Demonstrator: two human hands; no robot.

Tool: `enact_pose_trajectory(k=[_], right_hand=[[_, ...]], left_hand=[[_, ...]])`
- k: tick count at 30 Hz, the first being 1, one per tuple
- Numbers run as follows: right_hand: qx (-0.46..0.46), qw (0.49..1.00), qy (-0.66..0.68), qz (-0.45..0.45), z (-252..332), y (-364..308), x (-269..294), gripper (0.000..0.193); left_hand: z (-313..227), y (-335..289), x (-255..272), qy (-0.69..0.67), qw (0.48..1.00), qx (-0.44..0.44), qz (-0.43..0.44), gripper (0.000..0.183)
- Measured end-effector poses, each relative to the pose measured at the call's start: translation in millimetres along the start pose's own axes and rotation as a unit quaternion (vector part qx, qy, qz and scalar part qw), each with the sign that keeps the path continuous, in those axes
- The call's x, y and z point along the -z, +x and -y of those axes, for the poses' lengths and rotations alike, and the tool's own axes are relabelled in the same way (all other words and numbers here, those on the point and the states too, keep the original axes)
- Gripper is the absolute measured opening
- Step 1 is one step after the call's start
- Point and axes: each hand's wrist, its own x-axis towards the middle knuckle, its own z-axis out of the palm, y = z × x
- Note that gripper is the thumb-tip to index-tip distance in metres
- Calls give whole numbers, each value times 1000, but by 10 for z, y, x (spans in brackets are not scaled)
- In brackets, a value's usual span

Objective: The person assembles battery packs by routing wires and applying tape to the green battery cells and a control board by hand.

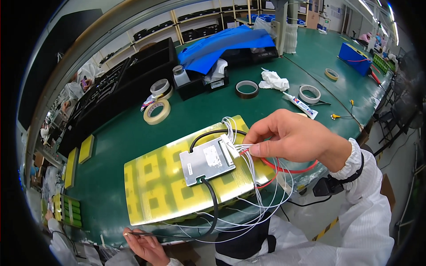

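A yellow-patterned battery pack [153, 170] lies on the green table, and a flat silver circuit board module [195, 165] rests on its top. My right hand [286, 135] pinches a bundle of thin white wires [252, 166] close to the white connector [229, 145] at the module's right edge. A red wire runs beside the bundle, and the white wires loop down over the pack's near side. At the pack's near left corner, my left hand [144, 246] has thumb and finger closed on the end of a black cable [216, 208] that comes from the module.
Tape rolls [157, 111], a brown tape roll [246, 89], crumpled tissue [273, 80] and a glue tube [301, 105] lie beyond the pack. Black bins [146, 66] and a blue sheet [226, 46] stand behind. Another person's hand [49, 215] is at far left, near green cells [71, 212].
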Motion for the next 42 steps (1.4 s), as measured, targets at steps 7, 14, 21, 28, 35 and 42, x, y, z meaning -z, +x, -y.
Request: enact_pose_trajectory(k=[7,14,21,28,35,42], right_hand=[[-74,996,-32,-22,245,-32,-182,34],[-77,994,-65,-46,193,-76,-239,41],[-48,990,-34,-126,220,-83,-326,36],[-31,989,-92,-108,312,-135,-296,30],[32,986,-47,-158,194,-165,-323,26],[-8,992,-88,-93,193,-119,-270,41]], left_hand=[[-11,-35,-94,-15,1000,6,22,22],[11,-12,-125,-11,999,2,52,22],[-33,-26,-133,-4,998,5,55,19],[-107,-71,-253,26,999,25,19,14],[-167,-154,-189,111,994,9,-6,16],[-150,-119,-171,151,988,8,15,16]])
